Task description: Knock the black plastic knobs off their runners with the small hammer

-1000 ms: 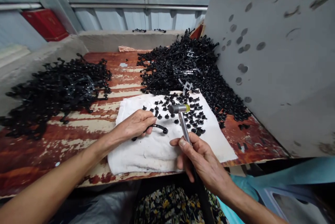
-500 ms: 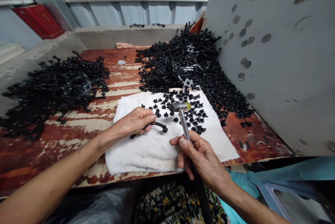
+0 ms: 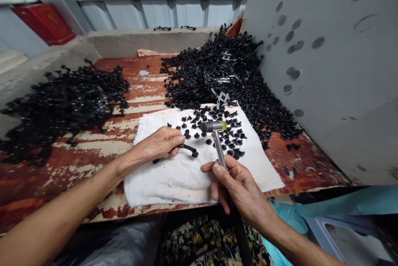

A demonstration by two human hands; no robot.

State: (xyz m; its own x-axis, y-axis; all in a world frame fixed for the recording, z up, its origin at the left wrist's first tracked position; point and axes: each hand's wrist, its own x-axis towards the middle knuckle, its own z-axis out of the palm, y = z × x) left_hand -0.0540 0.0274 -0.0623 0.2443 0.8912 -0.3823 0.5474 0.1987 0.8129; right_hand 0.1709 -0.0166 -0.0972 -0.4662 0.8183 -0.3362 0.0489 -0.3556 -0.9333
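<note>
My left hand (image 3: 163,143) is closed on a curved black linkage piece (image 3: 189,148) with a round foot at its end, low over the white cloth (image 3: 168,183). Its middle is hidden by my fingers. My right hand (image 3: 231,181) grips a small mallet (image 3: 219,147) with a metal shaft, a dark handle and a head that is grey at one end and yellow at the other. The mallet head is raised over several small black round-footed studs (image 3: 209,142) scattered across the cloth.
A large heap of black parts (image 3: 202,79) fills the back right, against an upright grey panel (image 3: 326,91). Another heap of black linkages (image 3: 68,104) lies at the left on the worn wooden table (image 3: 139,91). A red box (image 3: 43,23) sits on the ledge at the back left.
Hardly anything differs. Both hands keep their hold and place; the view has shifted very slightly.
</note>
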